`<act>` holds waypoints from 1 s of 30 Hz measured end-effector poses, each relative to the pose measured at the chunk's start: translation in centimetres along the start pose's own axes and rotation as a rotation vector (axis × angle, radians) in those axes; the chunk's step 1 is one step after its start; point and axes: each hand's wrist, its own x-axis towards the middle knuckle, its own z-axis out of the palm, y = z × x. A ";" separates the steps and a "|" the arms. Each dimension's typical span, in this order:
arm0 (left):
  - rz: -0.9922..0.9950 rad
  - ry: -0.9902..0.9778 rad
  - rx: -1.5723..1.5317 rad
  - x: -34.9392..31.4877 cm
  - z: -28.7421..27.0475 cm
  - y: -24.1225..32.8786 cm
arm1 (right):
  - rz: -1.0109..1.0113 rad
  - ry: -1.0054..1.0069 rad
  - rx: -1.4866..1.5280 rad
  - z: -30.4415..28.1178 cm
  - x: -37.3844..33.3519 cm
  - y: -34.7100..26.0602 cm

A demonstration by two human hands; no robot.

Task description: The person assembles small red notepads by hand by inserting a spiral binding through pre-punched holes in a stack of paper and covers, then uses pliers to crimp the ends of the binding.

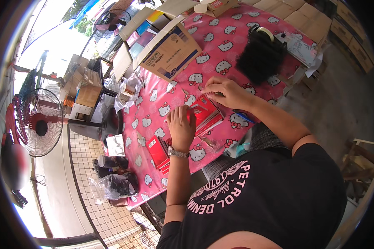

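A: Where is the stack of flat red packets (206, 119)?
B: Mid-table, on the pink cat-print tablecloth (146, 120), between the two hands.
A: What is the left hand (180, 124) doing?
B: It lies at the stack's eight o'clock edge, back upward, fingers bent and close together; I can't tell whether they grip anything. A metal-banded wristwatch (178, 152) circles that wrist.
A: And the right hand (223, 92)?
B: Between one and two o'clock, by the stack's far end, thumb and fingertips drawn together. What they pinch, if anything, I can't make out.
A: Nearby?
B: A smaller red pile (157, 152) at eight o'clock, beyond the left hand; a slim blue object (244, 117) at three; an open cardboard box (170, 52) at eleven.
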 end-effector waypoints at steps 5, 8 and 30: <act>-0.005 0.040 0.036 -0.2 0.4 0.3 | -0.124 0.015 -0.223 0.1 -0.2 -0.4; -0.005 0.049 0.024 -0.2 0.3 0.4 | -0.079 0.026 -0.216 0.3 -0.3 -0.9; -0.013 0.041 -0.038 0.4 0.8 0.2 | 0.162 -0.232 0.104 -0.6 0.2 -0.8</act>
